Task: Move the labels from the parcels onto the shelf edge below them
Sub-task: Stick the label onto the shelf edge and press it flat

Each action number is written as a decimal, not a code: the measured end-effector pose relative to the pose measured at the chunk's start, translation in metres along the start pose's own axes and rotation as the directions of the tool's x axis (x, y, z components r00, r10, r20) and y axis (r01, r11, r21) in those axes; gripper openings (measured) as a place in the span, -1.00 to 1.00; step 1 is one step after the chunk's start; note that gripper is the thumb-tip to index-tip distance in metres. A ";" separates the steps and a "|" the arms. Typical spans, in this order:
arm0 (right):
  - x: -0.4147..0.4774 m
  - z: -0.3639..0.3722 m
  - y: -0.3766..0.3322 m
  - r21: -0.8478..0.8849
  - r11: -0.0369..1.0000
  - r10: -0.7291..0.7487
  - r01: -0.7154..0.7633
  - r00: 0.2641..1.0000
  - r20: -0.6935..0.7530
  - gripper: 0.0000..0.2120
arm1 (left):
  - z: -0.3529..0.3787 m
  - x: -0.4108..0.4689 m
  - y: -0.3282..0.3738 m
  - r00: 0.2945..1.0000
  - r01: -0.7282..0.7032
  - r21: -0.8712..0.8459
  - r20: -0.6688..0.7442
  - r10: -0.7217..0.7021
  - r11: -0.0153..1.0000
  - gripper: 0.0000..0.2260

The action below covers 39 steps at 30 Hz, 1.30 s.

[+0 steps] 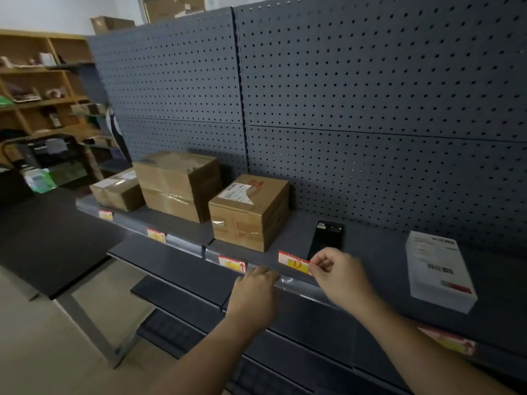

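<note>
- My right hand (338, 276) pinches the right end of a label (293, 262) between thumb and forefinger, at the shelf edge (302, 283) below the black device (326, 238).
- My left hand (258, 286) is curled with fingertips against the edge strip, holding nothing, I think; the blur hides it partly.
- The label is thin paper, very light, and it bends and creases easily, so I would take it by the corner and press it flat along the strip.
- Further left, three labels (231, 263) already sit on the edge below the boxes (248, 212).
- A white parcel (439, 269) lies at the right.
</note>
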State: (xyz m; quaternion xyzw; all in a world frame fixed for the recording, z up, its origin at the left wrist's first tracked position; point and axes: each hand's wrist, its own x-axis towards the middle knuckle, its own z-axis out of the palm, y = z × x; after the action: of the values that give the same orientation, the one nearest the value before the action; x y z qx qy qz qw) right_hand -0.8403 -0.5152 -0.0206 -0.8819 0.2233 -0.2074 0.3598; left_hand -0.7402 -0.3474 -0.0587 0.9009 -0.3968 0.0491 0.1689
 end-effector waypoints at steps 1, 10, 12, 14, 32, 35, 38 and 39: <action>0.001 0.006 -0.003 -0.008 1.000 0.027 -0.027 1.000 -0.010 -0.94 | 0.002 0.004 -0.007 1.000 -0.025 0.003 0.018 0.025 1.000 -0.70; -0.018 0.018 -0.001 -0.076 0.978 0.185 -0.197 0.973 -0.141 -0.92 | 0.024 0.033 -0.026 0.954 -0.261 -0.057 0.137 0.267 0.964 -0.68; -0.023 0.013 0.003 -0.080 0.969 0.222 -0.235 0.963 -0.150 -0.90 | 0.029 0.038 -0.020 0.944 -0.291 -0.077 0.140 0.299 0.954 -0.69; -0.027 0.009 0.008 -0.084 0.959 0.255 -0.271 0.953 -0.163 -0.89 | 0.033 0.042 -0.014 0.936 -0.317 -0.085 0.132 0.326 0.945 -0.70; -0.036 0.008 0.028 -0.067 0.923 0.364 -0.379 0.917 -0.162 -0.96 | 0.073 0.055 -0.009 0.914 -0.401 0.073 -0.032 0.404 0.913 -0.60; -0.037 0.009 0.031 -0.055 0.922 0.371 -0.384 0.914 -0.163 -0.95 | 0.079 0.056 -0.011 0.892 -0.436 0.078 -0.096 0.442 0.897 -0.63; -0.037 0.010 0.034 -0.052 0.925 0.365 -0.377 0.917 -0.162 -0.94 | 0.087 0.058 -0.017 0.842 -0.504 0.085 -0.175 0.511 0.860 -0.64; -0.037 0.010 0.034 -0.050 0.926 0.361 -0.373 0.918 -0.163 -0.94 | 0.089 0.058 -0.019 0.816 -0.534 0.093 -0.203 0.541 0.840 -0.64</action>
State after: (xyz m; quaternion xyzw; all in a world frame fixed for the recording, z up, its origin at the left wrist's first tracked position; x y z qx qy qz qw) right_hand -0.8737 -0.5112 -0.0592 -0.8198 0.4195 -0.1930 0.3387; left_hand -0.6905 -0.4066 -0.1347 0.7437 -0.6126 0.2007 0.1770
